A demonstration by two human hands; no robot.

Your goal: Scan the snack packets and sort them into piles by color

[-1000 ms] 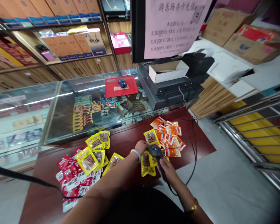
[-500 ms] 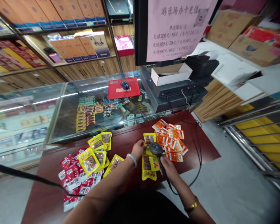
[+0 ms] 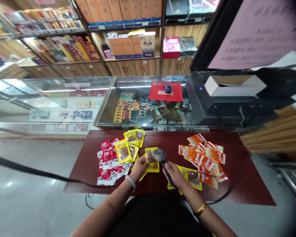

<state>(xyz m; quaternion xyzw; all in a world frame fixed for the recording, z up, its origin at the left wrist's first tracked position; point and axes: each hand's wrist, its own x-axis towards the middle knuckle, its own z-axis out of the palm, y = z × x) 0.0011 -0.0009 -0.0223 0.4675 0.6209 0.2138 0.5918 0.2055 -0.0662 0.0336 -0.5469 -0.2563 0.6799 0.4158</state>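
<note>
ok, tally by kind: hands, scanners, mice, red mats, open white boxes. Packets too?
Left hand plus right hand: 2
Scanner: 1
Mouse: 1
Red mat: 1
Open white box: 1
Total: 6, excluding red packets, yellow packets, orange packets: overlapping, can't count exactly

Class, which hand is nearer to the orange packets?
Right. The right hand, gripping the scanner, is left of the orange packets; the left hand, at a yellow packet, is farther left.

Bench (image 3: pixel 166 138): dark red-brown. Pouches (image 3: pixel 151 155): yellow borders, brown centres. Sachets (image 3: pixel 108 156): red and white. Packets (image 3: pixel 215 155): orange, white bands, cream edges. Scanner (image 3: pixel 160 154): dark grey to black. Mouse mat (image 3: pixel 156 92): red, pale patch. Cupboard doors (image 3: pixel 134 68): brown, wood-grain streaks.
</note>
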